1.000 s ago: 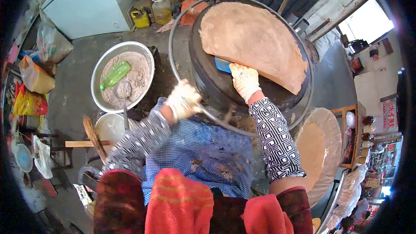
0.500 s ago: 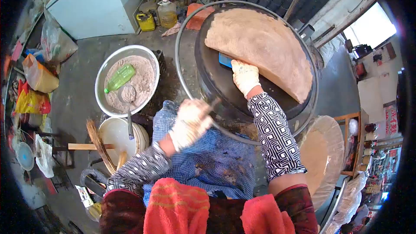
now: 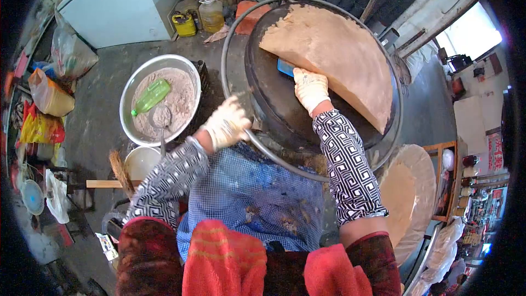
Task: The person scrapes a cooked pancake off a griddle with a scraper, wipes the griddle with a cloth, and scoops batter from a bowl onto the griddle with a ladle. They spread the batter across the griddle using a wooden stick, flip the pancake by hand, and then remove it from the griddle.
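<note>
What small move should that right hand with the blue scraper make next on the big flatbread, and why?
Probably push the flat blue scraper along the straight edge of the large thin tan flatbread. The white-gloved right hand presses it at that edge on the round black griddle, and the rest of the sheet lies flat, so loosening it there seems the likely step.
</note>
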Available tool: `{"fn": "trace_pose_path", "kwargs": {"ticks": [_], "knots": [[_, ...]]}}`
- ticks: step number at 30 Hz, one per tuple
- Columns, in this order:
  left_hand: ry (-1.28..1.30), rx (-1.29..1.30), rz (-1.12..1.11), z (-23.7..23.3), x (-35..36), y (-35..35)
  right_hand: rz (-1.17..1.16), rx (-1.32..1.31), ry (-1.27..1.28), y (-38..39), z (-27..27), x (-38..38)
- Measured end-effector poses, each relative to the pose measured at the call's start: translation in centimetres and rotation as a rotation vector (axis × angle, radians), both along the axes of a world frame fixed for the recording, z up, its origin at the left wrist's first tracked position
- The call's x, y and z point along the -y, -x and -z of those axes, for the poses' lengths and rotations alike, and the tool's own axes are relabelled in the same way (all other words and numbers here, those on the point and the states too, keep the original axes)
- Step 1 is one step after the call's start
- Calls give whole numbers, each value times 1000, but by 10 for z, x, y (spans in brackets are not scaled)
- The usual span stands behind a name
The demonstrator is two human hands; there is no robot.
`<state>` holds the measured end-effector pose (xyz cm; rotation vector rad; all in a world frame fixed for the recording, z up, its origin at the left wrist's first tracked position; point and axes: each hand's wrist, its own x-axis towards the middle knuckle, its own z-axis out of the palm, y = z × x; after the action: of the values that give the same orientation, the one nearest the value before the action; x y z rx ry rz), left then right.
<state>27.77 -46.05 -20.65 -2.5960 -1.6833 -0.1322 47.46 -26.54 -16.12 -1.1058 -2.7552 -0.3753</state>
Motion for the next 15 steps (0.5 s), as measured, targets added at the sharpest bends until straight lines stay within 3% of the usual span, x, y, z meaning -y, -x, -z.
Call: {"fn": "trace_pose_path", "kwargs": {"ticks": [1, 2, 4, 5, 6, 7, 8, 10, 14, 15], "knots": [[40, 16, -20, 8, 9, -29, 23, 25, 50, 2, -4, 0], [-217, 198, -15, 20, 25, -59, 45, 45, 96, 4, -7, 0], [181, 143, -180, -8, 41, -134, 43, 39, 98, 7, -9, 4], [53, 166, -126, 28, 50, -171, 47, 46, 94, 7, -11, 4], [-36, 430, -67, -4, 66, -189, 52, 64, 91, 5, -11, 3], [-139, 555, 36, 3, 87, -204, 27, 39, 42, 3, -4, -2], [13, 601, 123, 14, 107, -218, 24, 51, 39, 2, -3, -3], [52, 741, 154, 20, 142, -214, 35, 57, 59, 3, -3, -1], [529, 650, -102, 45, 168, -174, 28, 36, 58, 5, 2, -2], [399, 665, -166, 51, 177, -168, 28, 35, 55, 5, 1, -3]]}}
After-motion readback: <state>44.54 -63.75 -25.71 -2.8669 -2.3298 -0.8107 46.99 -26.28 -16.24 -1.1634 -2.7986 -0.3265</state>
